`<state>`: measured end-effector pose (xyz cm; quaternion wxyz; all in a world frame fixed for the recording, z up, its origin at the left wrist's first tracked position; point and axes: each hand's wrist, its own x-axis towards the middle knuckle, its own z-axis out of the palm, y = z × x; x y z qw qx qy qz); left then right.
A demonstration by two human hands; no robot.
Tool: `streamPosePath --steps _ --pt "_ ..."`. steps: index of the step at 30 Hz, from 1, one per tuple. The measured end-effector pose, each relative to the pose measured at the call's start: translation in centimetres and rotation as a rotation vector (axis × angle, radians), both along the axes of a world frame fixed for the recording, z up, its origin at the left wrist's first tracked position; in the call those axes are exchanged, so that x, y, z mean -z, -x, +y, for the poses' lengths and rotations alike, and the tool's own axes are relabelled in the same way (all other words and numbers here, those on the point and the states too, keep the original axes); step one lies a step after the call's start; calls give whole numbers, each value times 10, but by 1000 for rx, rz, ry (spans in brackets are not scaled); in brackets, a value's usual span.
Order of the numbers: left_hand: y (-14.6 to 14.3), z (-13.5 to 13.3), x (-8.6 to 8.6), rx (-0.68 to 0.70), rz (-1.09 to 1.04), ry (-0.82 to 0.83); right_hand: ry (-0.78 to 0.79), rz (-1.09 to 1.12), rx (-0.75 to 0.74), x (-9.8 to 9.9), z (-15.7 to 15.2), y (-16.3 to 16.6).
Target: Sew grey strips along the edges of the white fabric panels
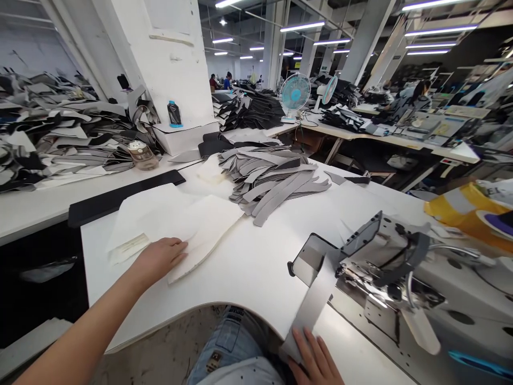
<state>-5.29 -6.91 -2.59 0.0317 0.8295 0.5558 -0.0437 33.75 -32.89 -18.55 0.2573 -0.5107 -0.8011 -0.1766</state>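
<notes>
Grey fabric strip (315, 302) is laid slantwise over the tabletop (256, 267), with its far end at the metal fittings of the sewing machine (404, 294) and its near end at the table's curved front edge. That near end is covered by the right hand (315, 361), whose fingers are slightly spread over the fabric; because the thumb side is cut off by the lower border of the view, it cannot be told whether the strip is pinched. White sheets (212, 224) are overlapped on the other side of the table, and the left hand (162, 259) is rested on them, palm down, with its fingers stretched out and held close together. A cream slip (130, 246) is seen on the sheets, just beside the left wrist. Farther back, a loose heap of grey strips (276, 179) is piled near the sheets, and a long black board (124, 198) is placed along the left side.
</notes>
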Motion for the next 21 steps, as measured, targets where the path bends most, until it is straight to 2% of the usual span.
streamPosePath --steps 3,7,11,14,15,17,19,21 --pt "-10 -8 1 -50 8 -1 27 -5 -14 -6 0 -4" --pt "-19 -15 -4 -164 -44 -91 58 -57 -96 -20 3 -11" --pt "-24 -13 -25 -276 -62 -91 68 -22 -120 -35 2 -15" --pt "-45 -14 -42 -286 -110 -248 160 105 -129 -52 0 -19" --pt "-58 -16 -44 -235 -130 -335 200 164 -116 -60 1 -21" --pt "-96 -24 -42 -38 -161 -431 264 298 -15 -75 7 -24" --pt "-143 -39 -32 251 -183 -362 246 389 92 -88 21 -29" --pt "-191 -61 -17 533 -183 -180 181 356 145 -94 39 -34"
